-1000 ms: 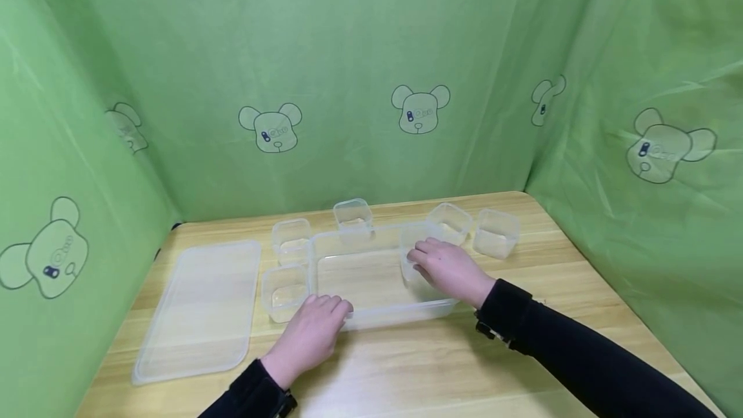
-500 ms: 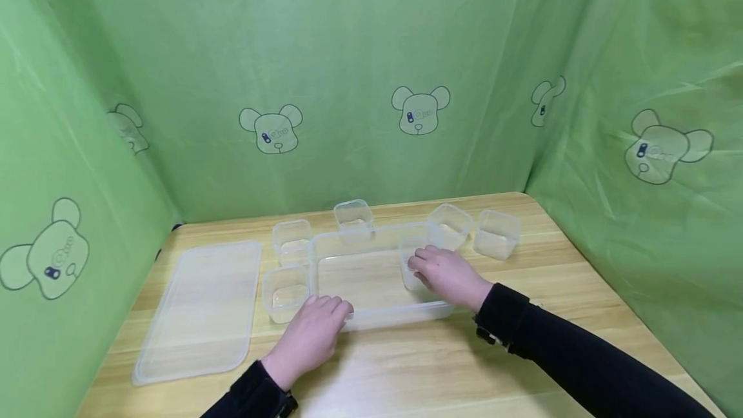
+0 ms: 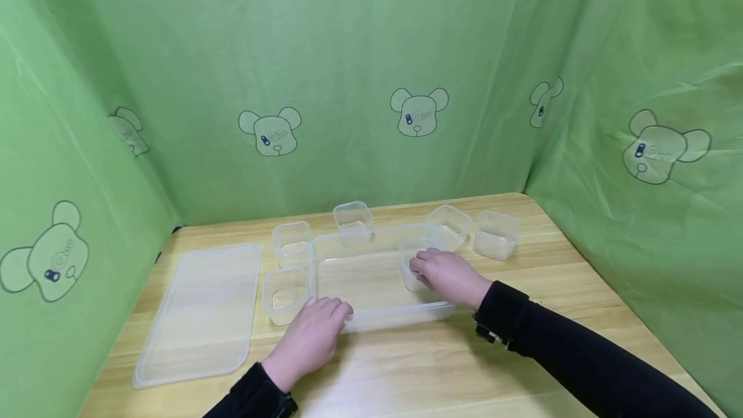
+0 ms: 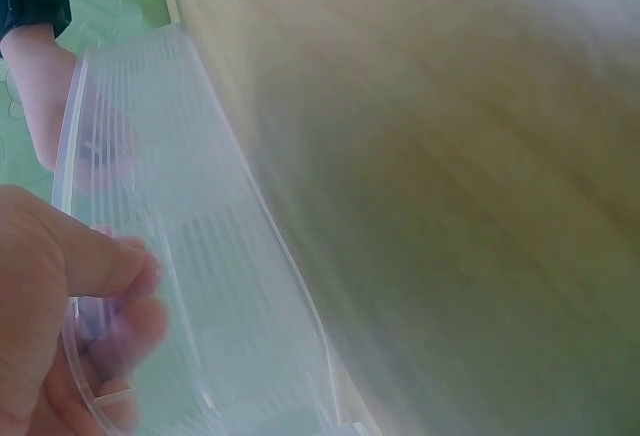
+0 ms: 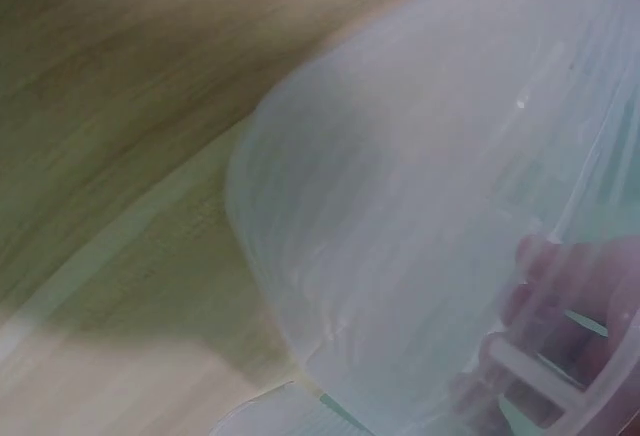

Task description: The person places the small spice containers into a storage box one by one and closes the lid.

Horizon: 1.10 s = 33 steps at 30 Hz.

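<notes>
A large clear rectangular plastic box [image 3: 400,316] sits in the middle of the table. My left hand [image 3: 310,335] grips its front rim near the left corner; in the left wrist view the thumb lies outside the wall [image 4: 225,206] and the fingers curl inside. My right hand [image 3: 451,277] is at the box's right end, pinching the rim of a small clear square container [image 3: 409,269] that stands inside it. Through the cloudy box wall [image 5: 390,176], the right wrist view shows the curled right fingers [image 5: 545,276].
A flat clear lid [image 3: 200,315] lies left of the box. Small clear containers stand around it: two at the left [image 3: 284,295], one behind [image 3: 353,218], and two at the back right, one tilted container [image 3: 449,228] and its neighbour [image 3: 496,235]. Green curtains [image 3: 348,50] enclose the table.
My right hand has shifted slightly down and to the right, with the small container sitting a little lower in the box. My left hand stays on the rim.
</notes>
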### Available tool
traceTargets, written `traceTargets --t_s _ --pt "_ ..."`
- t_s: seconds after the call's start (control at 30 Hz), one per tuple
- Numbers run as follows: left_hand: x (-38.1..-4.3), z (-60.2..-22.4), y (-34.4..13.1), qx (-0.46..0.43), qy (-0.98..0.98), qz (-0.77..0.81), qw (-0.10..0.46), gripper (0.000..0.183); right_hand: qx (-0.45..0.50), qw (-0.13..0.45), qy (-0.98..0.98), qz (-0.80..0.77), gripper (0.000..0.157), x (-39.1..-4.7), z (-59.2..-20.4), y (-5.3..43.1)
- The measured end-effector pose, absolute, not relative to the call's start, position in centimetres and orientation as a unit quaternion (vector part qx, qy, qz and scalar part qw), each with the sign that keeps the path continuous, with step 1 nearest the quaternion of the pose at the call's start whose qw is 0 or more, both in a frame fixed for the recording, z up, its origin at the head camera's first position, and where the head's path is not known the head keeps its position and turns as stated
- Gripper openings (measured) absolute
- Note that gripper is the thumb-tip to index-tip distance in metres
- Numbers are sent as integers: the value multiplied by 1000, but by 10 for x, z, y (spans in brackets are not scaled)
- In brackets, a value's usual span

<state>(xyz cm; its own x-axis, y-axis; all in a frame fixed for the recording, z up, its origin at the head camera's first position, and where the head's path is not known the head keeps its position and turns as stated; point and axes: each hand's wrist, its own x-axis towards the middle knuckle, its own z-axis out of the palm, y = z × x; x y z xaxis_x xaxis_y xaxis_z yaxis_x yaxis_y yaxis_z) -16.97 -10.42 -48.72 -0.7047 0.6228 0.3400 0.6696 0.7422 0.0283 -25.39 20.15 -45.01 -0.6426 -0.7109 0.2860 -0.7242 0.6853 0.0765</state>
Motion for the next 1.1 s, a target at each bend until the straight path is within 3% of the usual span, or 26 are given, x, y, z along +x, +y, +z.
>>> traceTargets --t_s 0.67,1.1 --pt "-168 -487 -104 -351 -920 -77 158 14 386 123 -914 26 35 -261 -444 198" --pt "-169 -488 -106 -356 -918 -70 162 13 380 113 -918 22 34 -272 -446 197"
